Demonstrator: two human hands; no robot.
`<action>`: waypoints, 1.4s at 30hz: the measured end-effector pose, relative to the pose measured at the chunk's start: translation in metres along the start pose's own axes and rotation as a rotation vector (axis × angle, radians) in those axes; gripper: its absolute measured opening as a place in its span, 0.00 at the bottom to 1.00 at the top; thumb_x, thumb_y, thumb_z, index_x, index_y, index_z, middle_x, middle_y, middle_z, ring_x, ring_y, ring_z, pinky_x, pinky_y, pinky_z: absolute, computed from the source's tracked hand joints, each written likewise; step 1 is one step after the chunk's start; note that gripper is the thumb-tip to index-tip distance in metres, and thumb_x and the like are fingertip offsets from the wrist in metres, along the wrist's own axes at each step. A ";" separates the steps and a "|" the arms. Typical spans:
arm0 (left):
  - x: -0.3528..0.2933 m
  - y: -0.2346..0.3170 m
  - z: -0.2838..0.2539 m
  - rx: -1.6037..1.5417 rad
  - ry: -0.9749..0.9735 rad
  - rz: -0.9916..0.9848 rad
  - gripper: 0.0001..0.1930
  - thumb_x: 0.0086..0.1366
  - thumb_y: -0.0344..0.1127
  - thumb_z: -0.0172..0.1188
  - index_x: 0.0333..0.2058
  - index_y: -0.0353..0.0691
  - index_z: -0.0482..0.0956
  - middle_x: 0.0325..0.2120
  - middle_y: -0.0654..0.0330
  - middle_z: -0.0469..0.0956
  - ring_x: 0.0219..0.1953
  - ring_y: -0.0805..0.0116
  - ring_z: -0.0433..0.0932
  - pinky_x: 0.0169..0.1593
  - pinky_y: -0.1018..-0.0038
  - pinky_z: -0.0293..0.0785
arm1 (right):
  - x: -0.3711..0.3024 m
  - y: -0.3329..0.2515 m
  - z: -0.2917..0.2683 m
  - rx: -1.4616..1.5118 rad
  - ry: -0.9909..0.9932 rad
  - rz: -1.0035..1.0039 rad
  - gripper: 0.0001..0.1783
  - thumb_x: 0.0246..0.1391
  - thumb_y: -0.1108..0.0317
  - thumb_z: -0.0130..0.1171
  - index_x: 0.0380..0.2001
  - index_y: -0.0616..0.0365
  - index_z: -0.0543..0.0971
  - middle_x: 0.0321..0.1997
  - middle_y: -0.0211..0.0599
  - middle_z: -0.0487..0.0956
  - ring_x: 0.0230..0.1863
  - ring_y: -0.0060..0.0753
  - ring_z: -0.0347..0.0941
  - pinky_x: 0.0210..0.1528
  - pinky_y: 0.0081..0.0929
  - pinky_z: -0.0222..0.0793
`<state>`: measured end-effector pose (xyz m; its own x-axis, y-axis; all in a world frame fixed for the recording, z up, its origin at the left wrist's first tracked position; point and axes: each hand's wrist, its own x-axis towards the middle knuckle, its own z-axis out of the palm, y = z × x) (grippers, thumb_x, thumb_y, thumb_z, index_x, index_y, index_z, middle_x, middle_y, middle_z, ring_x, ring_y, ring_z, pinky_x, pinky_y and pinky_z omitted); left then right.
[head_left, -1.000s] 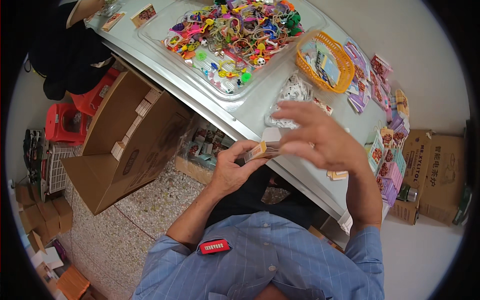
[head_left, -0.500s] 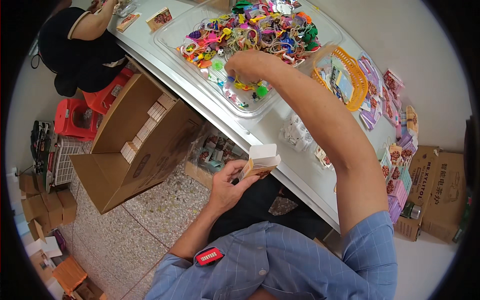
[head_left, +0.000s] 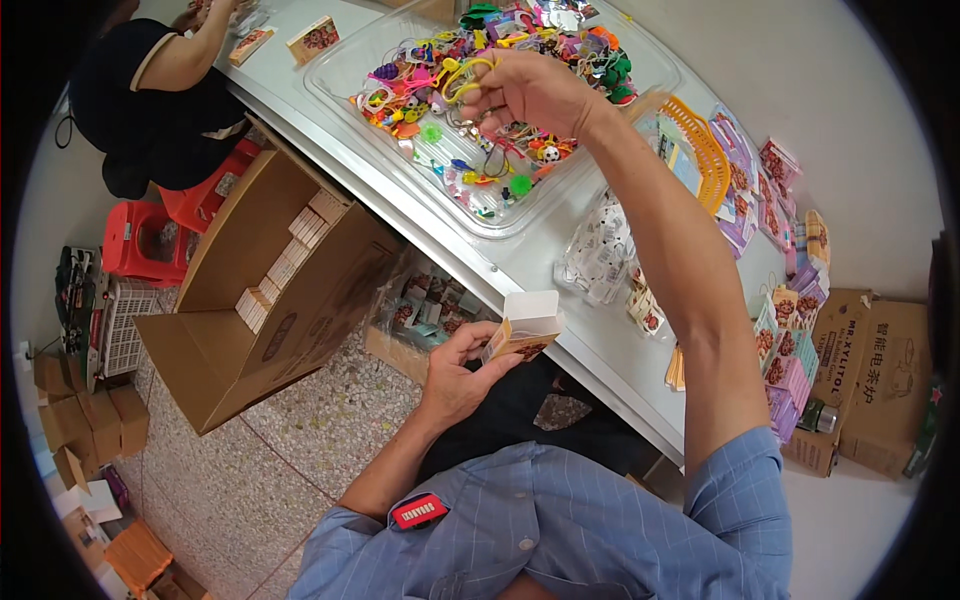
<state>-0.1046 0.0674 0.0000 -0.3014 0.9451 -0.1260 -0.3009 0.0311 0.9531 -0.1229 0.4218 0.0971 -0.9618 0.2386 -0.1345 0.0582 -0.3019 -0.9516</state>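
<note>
My left hand (head_left: 455,380) grips a small open-topped carton (head_left: 524,340) in front of the table edge, its white flap raised. Over the clear plastic bin (head_left: 463,218) my right hand (head_left: 535,92) is turned partly palm up, fingers curled, with a yellow loop (head_left: 449,86) pinched at the fingertips. Below it lies a heap of small colourful trinkets (head_left: 560,55), including hair bands, charms and a green spiky ball (head_left: 521,186). What else the curled fingers may hold I cannot make out.
A yellow basket (head_left: 712,160) and purple packets (head_left: 738,205) lie right of the bin; a clear bag (head_left: 598,255) sits nearer. A large cardboard box (head_left: 325,270) with rows of small cartons stands left, by red stools (head_left: 140,240). Another person (head_left: 150,95) works at far left.
My right hand has risen from the bin's near end toward the heap and turned palm up, now with a yellow loop in its fingers. My left hand and the carton have hardly moved.
</note>
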 end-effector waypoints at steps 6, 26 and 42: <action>-0.003 -0.004 -0.009 -0.013 0.030 -0.029 0.18 0.62 0.24 0.68 0.49 0.31 0.75 0.44 0.58 0.80 0.47 0.72 0.80 0.52 0.76 0.77 | 0.023 0.000 0.018 0.020 0.061 -0.029 0.11 0.64 0.60 0.55 0.37 0.56 0.77 0.37 0.33 0.81 0.37 0.31 0.81 0.36 0.26 0.78; 0.000 -0.002 -0.010 -0.112 0.055 -0.014 0.18 0.62 0.22 0.66 0.50 0.30 0.74 0.45 0.55 0.81 0.47 0.71 0.80 0.53 0.76 0.76 | 0.025 0.033 0.011 -1.476 -0.171 0.020 0.12 0.46 0.65 0.62 0.27 0.67 0.82 0.27 0.52 0.81 0.28 0.48 0.77 0.34 0.40 0.72; 0.043 0.006 0.054 -0.269 -0.023 0.101 0.18 0.61 0.22 0.67 0.49 0.28 0.73 0.44 0.53 0.81 0.46 0.69 0.81 0.51 0.73 0.78 | -0.206 -0.099 0.070 -0.485 -0.042 0.308 0.09 0.52 0.69 0.66 0.33 0.63 0.79 0.25 0.24 0.77 0.23 0.10 0.68 0.24 0.12 0.60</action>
<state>-0.0704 0.1261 0.0150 -0.3218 0.9465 -0.0251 -0.5006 -0.1476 0.8530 0.0508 0.3375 0.2384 -0.8902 0.1674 -0.4237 0.4439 0.1088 -0.8895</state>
